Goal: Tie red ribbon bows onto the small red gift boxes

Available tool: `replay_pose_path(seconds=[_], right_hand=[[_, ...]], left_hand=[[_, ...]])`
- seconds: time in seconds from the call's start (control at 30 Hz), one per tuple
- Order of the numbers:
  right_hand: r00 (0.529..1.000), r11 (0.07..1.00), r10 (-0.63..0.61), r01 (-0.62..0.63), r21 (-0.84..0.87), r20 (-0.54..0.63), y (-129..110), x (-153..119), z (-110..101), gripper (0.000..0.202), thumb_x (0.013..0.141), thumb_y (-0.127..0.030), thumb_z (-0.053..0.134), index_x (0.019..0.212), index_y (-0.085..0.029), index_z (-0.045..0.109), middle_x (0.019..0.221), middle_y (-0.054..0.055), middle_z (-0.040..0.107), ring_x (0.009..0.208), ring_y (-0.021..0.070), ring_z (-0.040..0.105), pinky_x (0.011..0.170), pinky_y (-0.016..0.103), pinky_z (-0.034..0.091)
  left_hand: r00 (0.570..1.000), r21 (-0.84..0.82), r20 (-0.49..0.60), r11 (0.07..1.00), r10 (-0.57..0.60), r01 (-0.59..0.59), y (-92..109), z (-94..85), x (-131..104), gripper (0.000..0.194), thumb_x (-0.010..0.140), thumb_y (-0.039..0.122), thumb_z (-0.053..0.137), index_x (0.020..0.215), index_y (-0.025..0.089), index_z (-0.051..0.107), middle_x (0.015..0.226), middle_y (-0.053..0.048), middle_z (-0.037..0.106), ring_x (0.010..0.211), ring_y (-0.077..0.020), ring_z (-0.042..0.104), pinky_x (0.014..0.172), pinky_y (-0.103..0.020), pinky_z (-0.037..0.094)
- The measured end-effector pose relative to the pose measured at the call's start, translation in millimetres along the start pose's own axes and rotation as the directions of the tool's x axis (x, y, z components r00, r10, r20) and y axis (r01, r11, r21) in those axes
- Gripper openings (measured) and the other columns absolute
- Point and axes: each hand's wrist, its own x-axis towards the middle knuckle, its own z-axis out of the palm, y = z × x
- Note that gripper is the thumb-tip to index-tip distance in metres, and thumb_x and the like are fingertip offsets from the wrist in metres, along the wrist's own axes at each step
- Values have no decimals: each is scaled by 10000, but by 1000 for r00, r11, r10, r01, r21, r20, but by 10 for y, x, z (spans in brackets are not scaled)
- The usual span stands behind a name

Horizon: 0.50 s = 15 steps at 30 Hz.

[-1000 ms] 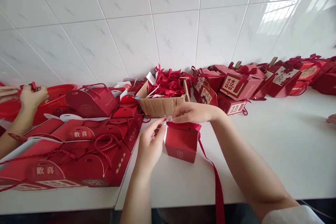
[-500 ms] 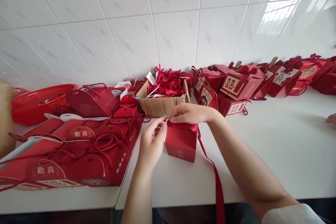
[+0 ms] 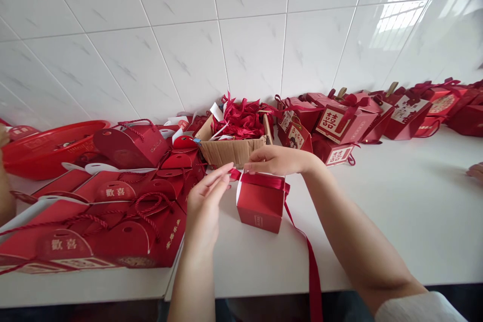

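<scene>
A small red gift box (image 3: 260, 206) stands on the white table in front of me. Across its top lies a dark red ribbon (image 3: 266, 181), whose long tail drops from the right side over the table's front edge. My left hand (image 3: 206, 201) pinches the ribbon's short end, just off the box's left side. My right hand (image 3: 279, 159) bends over the top from behind, its fingertips closed at the upper left edge of the box by the ribbon. What lies under the right fingers is partly hidden.
Behind the box, a cardboard carton (image 3: 234, 152) holds loose red ribbons. Red gift boxes (image 3: 124, 231) with cord handles fill the left, before a red plastic basin (image 3: 49, 156). More boxes (image 3: 339, 123) line the tiled wall. Another person's hand (image 3: 475, 170) shows at the right edge.
My left hand has moved left, away from the box, drawing the ribbon end out past its left side. The right hand stays over the top. Another person's arm at far left has shifted left.
</scene>
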Motion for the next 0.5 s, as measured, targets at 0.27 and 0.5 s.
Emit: replay_pose_path(seconds=[0.27, 0.5], right_hand=[[970, 992, -16, -16, -128, -243, -140, -330, -139, 249, 869, -400, 513, 888, -180, 628, 881, 38, 644, 786, 163, 569, 679, 284, 424], [890, 991, -73, 16, -129, -450, -473, -867, -178, 185, 854, -364, 575, 810, -194, 633, 797, 23, 660, 705, 140, 586, 601, 252, 429]], left_hand=[[963, -426, -161, 865, 217, -267, 304, -253, -77, 241, 676, 182, 643, 885, 227, 754, 901, 7, 715, 845, -122, 645, 758, -190, 529], [931, -458, -196, 811, 307, -364, 393, -426, -121, 264, 717, 186, 587, 925, 242, 739, 794, 11, 677, 839, -111, 626, 740, -165, 516]])
